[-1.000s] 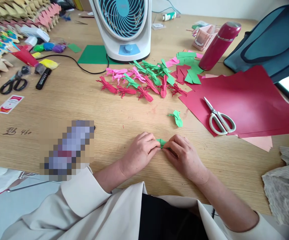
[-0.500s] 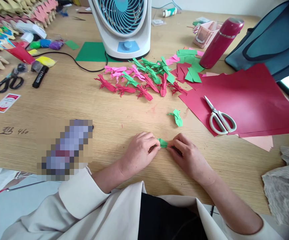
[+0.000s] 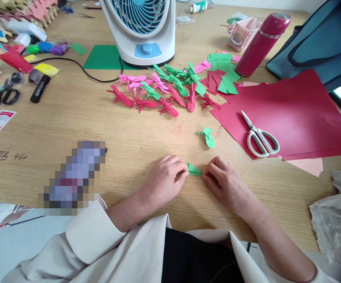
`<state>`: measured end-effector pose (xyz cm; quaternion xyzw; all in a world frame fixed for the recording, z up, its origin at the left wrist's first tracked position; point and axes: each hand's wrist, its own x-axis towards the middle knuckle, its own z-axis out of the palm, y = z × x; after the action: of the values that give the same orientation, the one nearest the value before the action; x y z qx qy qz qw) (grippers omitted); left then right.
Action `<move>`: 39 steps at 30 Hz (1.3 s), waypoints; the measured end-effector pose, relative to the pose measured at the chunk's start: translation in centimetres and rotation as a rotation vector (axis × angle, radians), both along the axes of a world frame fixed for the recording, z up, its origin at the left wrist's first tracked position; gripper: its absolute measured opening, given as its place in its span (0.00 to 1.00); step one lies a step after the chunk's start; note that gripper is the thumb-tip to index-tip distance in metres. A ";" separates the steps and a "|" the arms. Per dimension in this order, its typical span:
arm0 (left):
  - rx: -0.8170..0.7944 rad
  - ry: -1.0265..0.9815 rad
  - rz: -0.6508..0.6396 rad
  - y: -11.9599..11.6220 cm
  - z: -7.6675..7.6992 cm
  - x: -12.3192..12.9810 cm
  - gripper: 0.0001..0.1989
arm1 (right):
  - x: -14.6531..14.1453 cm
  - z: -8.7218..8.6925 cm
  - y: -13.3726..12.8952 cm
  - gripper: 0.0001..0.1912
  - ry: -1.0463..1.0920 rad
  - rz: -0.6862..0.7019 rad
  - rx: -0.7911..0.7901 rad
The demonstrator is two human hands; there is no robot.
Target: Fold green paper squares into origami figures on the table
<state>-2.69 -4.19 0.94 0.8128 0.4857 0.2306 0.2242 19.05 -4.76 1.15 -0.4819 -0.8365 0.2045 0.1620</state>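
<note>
A small folded strip of green paper [image 3: 194, 169] stretches between my two hands, low over the front of the table. My left hand [image 3: 168, 177] pinches its left end; the fingers cover that part. At the other end, the fingertips of my right hand [image 3: 225, 181] are closed on the paper's pointed tip. Just beyond the hands lies a green folded paper figure [image 3: 208, 137]. Farther back, several red paper figures [image 3: 167, 106], pink ones [image 3: 133, 81] and green ones [image 3: 178, 84] are grouped in front of the fan.
White-handled scissors [image 3: 260, 137] rest on large red paper sheets [image 3: 294, 114] at right. A red thermos [image 3: 261, 45] stands behind them, beside a blue bag [image 3: 303, 47]. The fan [image 3: 147, 35] is at the back. Black-handled scissors [image 3: 2, 96] and a marker [image 3: 40, 89] lie left.
My right hand has shifted slightly right along the green paper, so more of the strip shows between my hands. The view has turned a little to the right.
</note>
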 end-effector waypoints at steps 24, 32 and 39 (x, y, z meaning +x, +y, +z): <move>0.016 -0.004 0.020 -0.3 0.1 0.2 0.07 | -1.7 -0.3 -1.3 0.07 0.108 -0.135 0.014; 0.020 0.028 0.039 -0.2 -0.1 0.4 0.08 | -1.8 -0.9 -1.5 0.08 -0.027 -0.155 0.110; -0.004 0.132 0.057 -0.4 0.3 0.7 0.06 | -2.1 -0.7 -1.1 0.07 -0.053 -0.203 0.052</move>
<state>-1.96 -4.55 1.20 0.8115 0.5231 0.1817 0.1866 16.95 -5.89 0.41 -0.5649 -0.7926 0.1524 0.1719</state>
